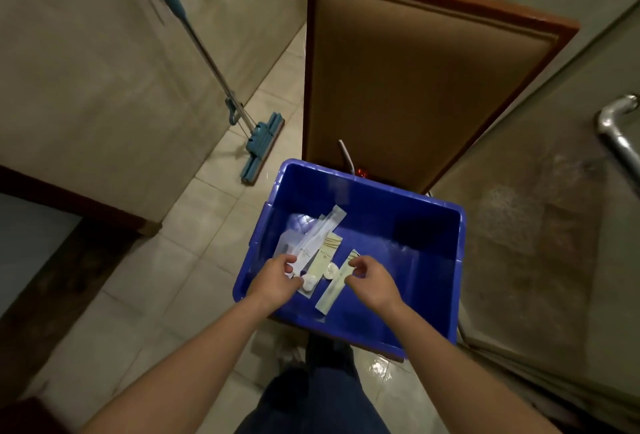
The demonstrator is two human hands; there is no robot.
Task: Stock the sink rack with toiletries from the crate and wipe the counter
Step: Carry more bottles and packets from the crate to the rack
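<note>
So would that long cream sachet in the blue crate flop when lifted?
Probably light: the right hand pinches the cream sachet with fingertips only. It looks flat and thin, so likely bends. Its smooth wrapper may slip.

Left hand (277,277) pinching white sachet (313,243), right hand (374,283) fingers (357,262) curled, forearms outstretched.

Wrapped toiletry packets (318,237) in blue crate (381,198)
</note>
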